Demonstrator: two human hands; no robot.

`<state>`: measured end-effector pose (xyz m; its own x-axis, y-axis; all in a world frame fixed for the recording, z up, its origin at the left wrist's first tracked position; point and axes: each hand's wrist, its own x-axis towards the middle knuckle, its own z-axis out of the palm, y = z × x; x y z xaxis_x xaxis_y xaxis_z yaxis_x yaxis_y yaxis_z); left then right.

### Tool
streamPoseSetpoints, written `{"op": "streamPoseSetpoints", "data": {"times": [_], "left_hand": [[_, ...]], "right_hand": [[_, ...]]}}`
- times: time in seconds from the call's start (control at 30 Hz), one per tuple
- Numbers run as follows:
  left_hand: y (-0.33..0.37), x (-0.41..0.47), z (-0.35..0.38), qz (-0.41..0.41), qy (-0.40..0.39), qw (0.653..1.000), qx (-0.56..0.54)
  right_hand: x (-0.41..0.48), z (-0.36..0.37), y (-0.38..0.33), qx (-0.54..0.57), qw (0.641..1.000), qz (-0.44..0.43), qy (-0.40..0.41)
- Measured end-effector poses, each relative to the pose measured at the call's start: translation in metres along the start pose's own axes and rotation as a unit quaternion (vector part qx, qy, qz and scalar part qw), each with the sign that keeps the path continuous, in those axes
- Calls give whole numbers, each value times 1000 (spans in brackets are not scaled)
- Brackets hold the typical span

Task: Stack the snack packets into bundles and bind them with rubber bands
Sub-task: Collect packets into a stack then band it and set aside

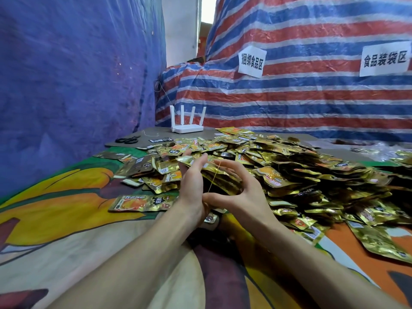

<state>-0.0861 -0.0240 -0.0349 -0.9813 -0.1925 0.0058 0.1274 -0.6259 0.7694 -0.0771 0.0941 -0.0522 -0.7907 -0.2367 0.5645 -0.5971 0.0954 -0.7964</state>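
Note:
A stack of gold snack packets (223, 179) is held upright between both hands above the table. My left hand (191, 186) grips its left side, fingers curled round the far edge. My right hand (236, 188) curves round the right side, with its thumb and forefinger stretching a thin yellow rubber band (214, 175) across the stack's front. A large heap of loose gold packets (289, 161) spreads behind and to the right. One single packet (140, 202) lies flat to the left of my left wrist.
A colourful printed cloth (66, 219) covers the table. Black scissors (128, 139) and a white router (188, 121) sit at the far left edge. Blue and striped tarpaulins (289, 97) wall the back, with two paper signs (250, 61).

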Motion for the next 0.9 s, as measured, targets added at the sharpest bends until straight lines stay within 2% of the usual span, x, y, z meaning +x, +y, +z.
{"op": "streamPoseSetpoints", "data": {"times": [0.07, 0.23, 0.43, 0.5, 0.53, 0.6, 0.67, 0.77, 0.9], "left_hand": [[2, -2, 0, -36, -9, 999, 32], [1, 2, -3, -21, -7, 990, 139], [-1, -2, 1, -64, -42, 996, 54], [1, -3, 2, -74, -25, 997, 29], [1, -3, 3, -76, -13, 997, 26], [1, -3, 2, -80, -14, 996, 35], [-2, -1, 1, -80, -22, 995, 49], [-4, -1, 5, -79, -37, 995, 43], [-4, -3, 7, -85, -39, 995, 26]], "right_hand": [[0, 0, 2, -5, 1000, -2, 14], [3, -1, 4, -1, 999, 8, 51], [7, -7, 6, 6, 998, 8, 56], [9, -8, 5, 10, 998, 23, 51], [11, -9, 6, 51, 997, 32, 41], [12, -8, 5, 214, 972, 92, 17], [14, -9, 5, 275, 951, 137, 31], [16, -9, 3, 219, 963, 130, 90], [16, -12, 1, 66, 985, 53, 148]]}}
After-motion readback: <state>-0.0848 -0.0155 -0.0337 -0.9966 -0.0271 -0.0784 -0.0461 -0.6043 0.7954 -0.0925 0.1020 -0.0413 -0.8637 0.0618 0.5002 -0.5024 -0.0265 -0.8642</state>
